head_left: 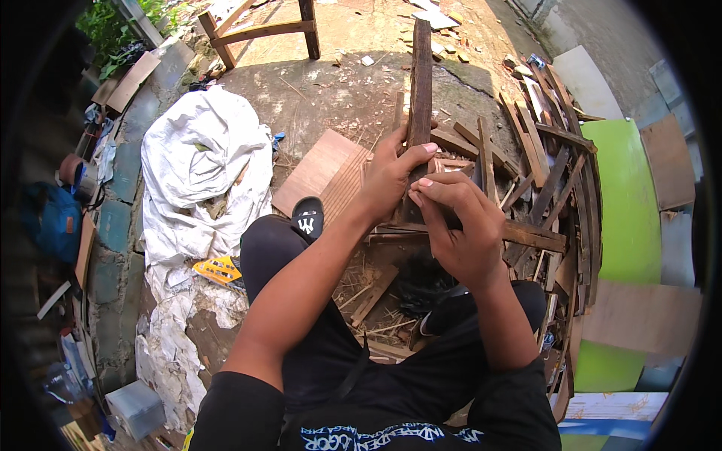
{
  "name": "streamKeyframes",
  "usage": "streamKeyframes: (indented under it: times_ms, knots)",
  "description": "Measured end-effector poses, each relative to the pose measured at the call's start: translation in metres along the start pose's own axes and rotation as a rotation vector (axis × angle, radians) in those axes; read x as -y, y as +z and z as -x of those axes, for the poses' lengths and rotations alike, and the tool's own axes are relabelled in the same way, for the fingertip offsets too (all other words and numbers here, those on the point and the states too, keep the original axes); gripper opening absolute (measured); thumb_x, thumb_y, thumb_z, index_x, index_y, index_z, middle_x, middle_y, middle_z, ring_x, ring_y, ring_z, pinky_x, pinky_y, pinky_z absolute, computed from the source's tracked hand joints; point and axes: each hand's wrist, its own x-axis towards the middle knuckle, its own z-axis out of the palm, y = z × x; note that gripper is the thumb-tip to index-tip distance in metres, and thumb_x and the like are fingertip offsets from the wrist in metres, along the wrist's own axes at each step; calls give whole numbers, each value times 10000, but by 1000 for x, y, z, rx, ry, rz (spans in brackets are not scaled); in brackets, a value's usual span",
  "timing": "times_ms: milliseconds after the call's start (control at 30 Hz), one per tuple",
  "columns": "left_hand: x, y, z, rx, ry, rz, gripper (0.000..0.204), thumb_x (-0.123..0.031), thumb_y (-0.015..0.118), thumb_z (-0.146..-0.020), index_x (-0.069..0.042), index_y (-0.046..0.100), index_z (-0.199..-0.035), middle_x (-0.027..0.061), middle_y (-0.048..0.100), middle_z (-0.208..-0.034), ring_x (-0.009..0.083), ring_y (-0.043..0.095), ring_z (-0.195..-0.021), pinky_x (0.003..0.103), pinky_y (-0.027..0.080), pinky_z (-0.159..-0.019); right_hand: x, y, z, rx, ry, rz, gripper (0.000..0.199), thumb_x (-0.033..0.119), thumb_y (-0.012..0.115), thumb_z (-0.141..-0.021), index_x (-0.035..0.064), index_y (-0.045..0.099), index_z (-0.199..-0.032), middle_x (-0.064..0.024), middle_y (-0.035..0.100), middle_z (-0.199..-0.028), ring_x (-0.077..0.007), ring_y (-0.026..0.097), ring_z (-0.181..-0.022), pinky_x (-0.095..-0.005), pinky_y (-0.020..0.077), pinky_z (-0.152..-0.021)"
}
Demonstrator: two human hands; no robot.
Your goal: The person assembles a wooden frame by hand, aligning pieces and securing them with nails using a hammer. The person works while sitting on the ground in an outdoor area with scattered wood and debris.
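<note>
Both hands are gripping a long dark wooden slat (420, 83) that's standing upright over the scrap wood pile (541, 173): the left hand (391, 177) is wrapping around its lower part and the right hand (459, 225) is closing on it just below. It's looking stiff, rough and fairly light, probably splintery, so holding low seems sensible. The hands are hiding its bottom end, so I can't tell what it's resting on.

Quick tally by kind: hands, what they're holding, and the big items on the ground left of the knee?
Hands: 2, left hand and right hand
Upright wooden plank in both hands: 1
White tarp: 1
Brown board: 1
Black sandal: 1
Total: 6
</note>
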Motion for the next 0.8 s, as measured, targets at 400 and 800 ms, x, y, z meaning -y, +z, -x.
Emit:
streamKeyframes:
  times_ms: [400, 800]
  knots:
    - [-2, 9, 0, -2, 50, -49, 529, -221, 578, -967, 63, 480, -1402, -13, 514, -763, 51, 487, -650, 202, 385, -574, 4, -6, 1, -15, 33, 34, 257, -80, 726, -855, -6, 657, -1091, -136, 717, -991, -291, 723, -929, -366, 572, -811]
    - [-4, 4, -1, -8, -5, 17, 464, -194, 637, -935, 2, 554, -1347, 23, 611, -882, 67, 565, -715, 215, 464, -635, 3, -8, -2, -7, 34, 22, 300, -85, 716, -850, -14, 647, -1133, -163, 705, -1035, -281, 712, -942, -359, 569, -810]
